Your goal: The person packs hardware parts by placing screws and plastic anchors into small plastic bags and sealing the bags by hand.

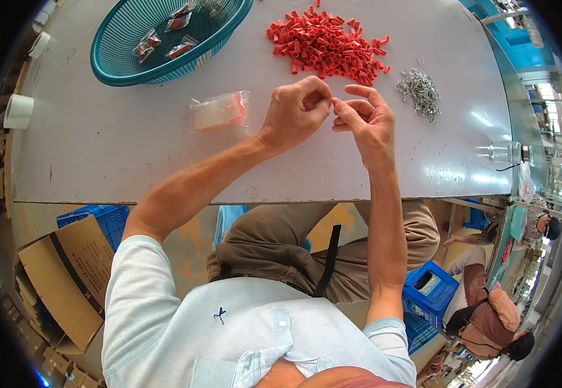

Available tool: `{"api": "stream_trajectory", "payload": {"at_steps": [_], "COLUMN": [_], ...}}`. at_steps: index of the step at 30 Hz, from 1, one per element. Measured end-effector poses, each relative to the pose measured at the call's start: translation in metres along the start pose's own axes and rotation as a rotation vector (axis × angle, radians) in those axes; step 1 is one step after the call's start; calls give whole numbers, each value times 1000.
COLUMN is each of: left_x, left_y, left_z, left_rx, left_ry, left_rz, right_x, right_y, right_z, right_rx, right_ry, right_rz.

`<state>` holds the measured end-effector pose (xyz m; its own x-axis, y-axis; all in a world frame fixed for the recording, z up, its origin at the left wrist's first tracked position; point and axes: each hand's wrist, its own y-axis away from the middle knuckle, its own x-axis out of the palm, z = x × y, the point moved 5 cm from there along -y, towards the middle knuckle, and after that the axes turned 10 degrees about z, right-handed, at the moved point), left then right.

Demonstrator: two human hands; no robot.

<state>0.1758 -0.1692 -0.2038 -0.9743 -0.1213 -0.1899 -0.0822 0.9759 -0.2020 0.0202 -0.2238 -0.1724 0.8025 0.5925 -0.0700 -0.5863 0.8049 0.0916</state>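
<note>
The left hand (294, 115) and right hand (374, 128) meet, fingers (363, 94) pinched almost closed on a small red piece (335, 101); a teal basket (116, 45) stands toward the table's (99, 155) left edge.

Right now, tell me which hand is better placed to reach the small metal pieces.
Probably the right hand: the small metal pieces lie nearby on its own side, while the left hand is farther off. A red piece shows where the hands meet, so that may need releasing first.
</note>
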Motion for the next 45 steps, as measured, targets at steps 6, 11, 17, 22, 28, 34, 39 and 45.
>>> {"api": "stream_trajectory", "payload": {"at_steps": [6, 11, 17, 22, 28, 34, 39, 45], "left_x": [2, 2, 3, -1, 4, 5, -4, -6], "left_y": [0, 3, 5, 5, 1, 1, 0, -4], "left_z": [6, -3, -13, -11, -1, -1, -2, -2], "left_rx": [15, 61, 194, 88, -139, -137, -18, 21], "left_ry": [146, 62, -155, -94, 308, 356, 251, 196], "left_rz": [39, 36, -14, -23, 115, 131, 69, 72], "right_x": [0, -3, 11, 2, -9, -5, -3, -6], "right_y": [-3, 1, 13, 16, 22, 20, 29, 31], "right_z": [-22, -20, 1, -11, -6, -4, 8, -7], "right_rx": [-8, -4, -378, -144, -276, -293, -341, -345], "right_ry": [-97, -68, 809, 550, 361, 473, 513, 753], "right_rz": [8, 30, -250, -184, -159, -91, -165, -196]}}
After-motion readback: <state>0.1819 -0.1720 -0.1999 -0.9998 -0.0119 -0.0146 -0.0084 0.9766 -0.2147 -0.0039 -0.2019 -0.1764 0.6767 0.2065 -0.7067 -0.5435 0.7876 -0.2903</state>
